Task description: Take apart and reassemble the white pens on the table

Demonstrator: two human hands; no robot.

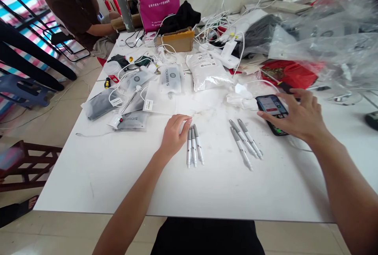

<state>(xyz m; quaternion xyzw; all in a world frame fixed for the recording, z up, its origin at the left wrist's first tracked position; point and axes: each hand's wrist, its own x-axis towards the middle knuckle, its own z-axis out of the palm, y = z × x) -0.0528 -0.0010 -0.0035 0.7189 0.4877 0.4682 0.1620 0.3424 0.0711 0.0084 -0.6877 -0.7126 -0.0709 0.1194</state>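
Note:
Two groups of white-and-grey pens lie on the white table. My left hand rests beside the left group of pens, three side by side. Its fingers are slightly bent and its thumb lies close to the pens' grey ends; I cannot tell if it touches them. The right group of pens, also three, is slanted and more spread. My right hand reaches over a black handheld device with a lit screen and keys. The thumb crosses the device and the fingers are spread.
Packaged items in frosted bags crowd the left, with a white plastic parcel behind. Tangled white cables, a cardboard box and clear plastic bags fill the back. A person sits at the far left.

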